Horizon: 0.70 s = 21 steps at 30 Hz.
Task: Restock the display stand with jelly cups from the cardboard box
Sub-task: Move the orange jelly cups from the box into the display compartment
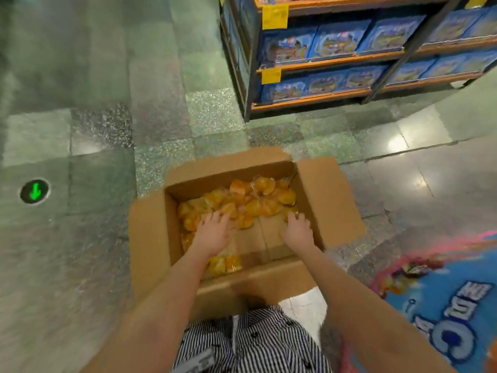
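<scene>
Orange jelly cups [242, 203] lie in an open box [150, 238] on the floor [80, 130]. Our left hand [212, 231] rests spread on them. Our right hand [297, 231] reaches in; we cannot tell its grip. A blue stand [443, 305] sits to the right.

Cardboard box [148, 238] at centre frame, flaps splayed outward, mouth unblocked from above. Jelly cups [258, 200] crowd its upper and left interior; lower-right bottom bare. Shelf rack [309, 98] walls the upper right, display stand [451, 305] fills the lower right. Floor [80, 117] open at left.
</scene>
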Available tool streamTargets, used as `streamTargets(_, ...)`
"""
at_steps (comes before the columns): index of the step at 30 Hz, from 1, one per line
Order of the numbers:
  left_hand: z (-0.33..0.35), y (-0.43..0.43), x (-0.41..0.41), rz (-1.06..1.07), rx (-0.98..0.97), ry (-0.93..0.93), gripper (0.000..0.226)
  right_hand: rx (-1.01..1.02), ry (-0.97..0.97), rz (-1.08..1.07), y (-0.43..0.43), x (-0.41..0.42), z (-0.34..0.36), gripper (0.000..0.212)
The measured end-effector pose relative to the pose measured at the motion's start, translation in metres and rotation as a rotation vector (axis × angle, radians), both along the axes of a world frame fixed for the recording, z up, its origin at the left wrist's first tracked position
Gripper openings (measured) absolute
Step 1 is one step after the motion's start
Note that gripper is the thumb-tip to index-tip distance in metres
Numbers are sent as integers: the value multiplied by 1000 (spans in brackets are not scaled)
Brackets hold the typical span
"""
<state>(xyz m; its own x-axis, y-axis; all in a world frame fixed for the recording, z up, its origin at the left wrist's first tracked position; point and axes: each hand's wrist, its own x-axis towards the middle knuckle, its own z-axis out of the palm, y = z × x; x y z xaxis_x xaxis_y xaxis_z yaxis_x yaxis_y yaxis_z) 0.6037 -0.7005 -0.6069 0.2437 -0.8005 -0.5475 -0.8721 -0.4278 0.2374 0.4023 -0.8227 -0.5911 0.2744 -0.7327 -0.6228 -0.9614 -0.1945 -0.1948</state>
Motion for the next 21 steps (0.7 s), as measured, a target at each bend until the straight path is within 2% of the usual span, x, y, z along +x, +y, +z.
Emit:
streamTargets(5,-28,-24,-7,130,67,76,64,68,11,120,-30,6,-33,55)
streamTargets(12,-99,-43,-22,334,111,215,76,36,-3,394,-71,27,-99,56)
streamTargets(21,-179,-61,-17,276,105,201,83,-23,-81,644,-93,62,-188,60)
